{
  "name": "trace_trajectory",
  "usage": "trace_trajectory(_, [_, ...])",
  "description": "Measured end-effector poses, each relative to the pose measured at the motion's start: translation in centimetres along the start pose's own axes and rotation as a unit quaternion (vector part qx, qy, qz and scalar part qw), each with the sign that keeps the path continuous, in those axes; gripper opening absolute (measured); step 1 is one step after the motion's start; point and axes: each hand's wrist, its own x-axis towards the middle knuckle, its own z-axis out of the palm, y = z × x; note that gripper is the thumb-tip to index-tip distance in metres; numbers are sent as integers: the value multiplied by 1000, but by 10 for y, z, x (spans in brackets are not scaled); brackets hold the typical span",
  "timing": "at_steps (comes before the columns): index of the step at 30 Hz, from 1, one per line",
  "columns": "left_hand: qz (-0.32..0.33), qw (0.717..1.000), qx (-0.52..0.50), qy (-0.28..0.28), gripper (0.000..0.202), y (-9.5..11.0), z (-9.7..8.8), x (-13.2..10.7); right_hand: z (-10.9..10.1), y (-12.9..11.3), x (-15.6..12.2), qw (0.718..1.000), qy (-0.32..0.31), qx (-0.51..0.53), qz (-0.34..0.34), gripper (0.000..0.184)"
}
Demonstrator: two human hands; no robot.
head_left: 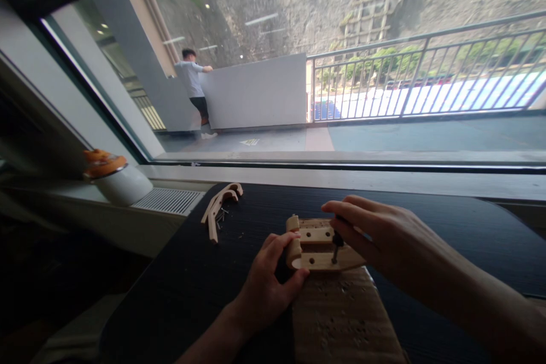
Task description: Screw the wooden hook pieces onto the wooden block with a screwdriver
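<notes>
My left hand (267, 281) grips the rounded end of a light wooden assembly (315, 235), with the fingers on its far side and the thumb on its near edge. Dark round holes run along its parallel strips. In my right hand (384, 233) is a screwdriver (337, 239) with a dark handle, mostly hidden by the fingers. Its tip points down onto the nearest strip, close to a hole. Beneath the assembly lies a brown wood-grain board (345, 318) with a pitted surface, reaching toward me.
Two curved wooden pieces (213, 224) and several small screws (222, 215) lie on the black table (183, 290) at the left. A white container with an orange lid (106, 164) stands by the window. Outside are a person (191, 77) and a railing (422, 68).
</notes>
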Motion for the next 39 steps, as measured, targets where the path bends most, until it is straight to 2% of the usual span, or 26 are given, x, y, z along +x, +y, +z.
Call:
trace_trajectory(4, [9, 1000, 1, 7, 48, 0, 0, 0, 2, -3, -2, 999, -2, 37, -22, 38])
trace_trajectory(9, [9, 1000, 4, 5, 49, 0, -1, 1, 5, -4, -4, 996, -38, 78, -28, 38])
trace_trajectory(19, [6, 1000, 6, 2, 48, -1, 1, 0, 2, 6, 0, 1000, 15, 8, 18, 27])
trace_trajectory(25, [6, 1000, 11, 9, 48, -3, 1, -1, -3, -4, 0, 999, 7, 51, -17, 28])
trace_trajectory(31, [3, 1000, 6, 4, 49, -1, 0, 0, -1, -3, -3, 996, 3, 85, -35, 29])
trace_trajectory(34, [8, 1000, 5, 7, 49, 0, 0, 0, -2, 0, -2, 997, -6, 75, -31, 25])
trace_trajectory(39, [8, 1000, 14, 10, 49, -2, 1, -1, -5, 6, -2, 999, 26, 15, -13, 25])
